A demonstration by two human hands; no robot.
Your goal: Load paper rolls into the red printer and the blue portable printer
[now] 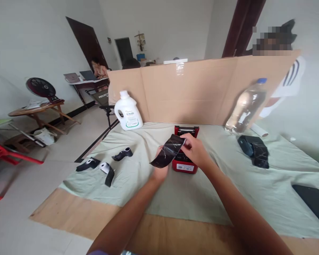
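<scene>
Strip [167, 154], black and glossy, creased with pale lines, curving down leftward from a white end, held up over the cloth [196, 202] and partly across the red device [185, 168] in this view. Pinched at the white end by the right hand [194, 148]; backed by the left hand [161, 173], with grip hidden, so impossible to tell whether closed. Hands near each other.

Behind, to the left, a white jug [130, 115], opaque, contents out of sight; to the right, a clear bottle [247, 106] with blue cap, fill level unclear.

Underneath, the cloth, pale green and wrinkled, over bare wood [170, 226]. To the left, three black rolls [110, 176]. At the back, upright cardboard [180, 95]; beyond, a fan [39, 87] and a person [102, 72] at a desk.
</scene>
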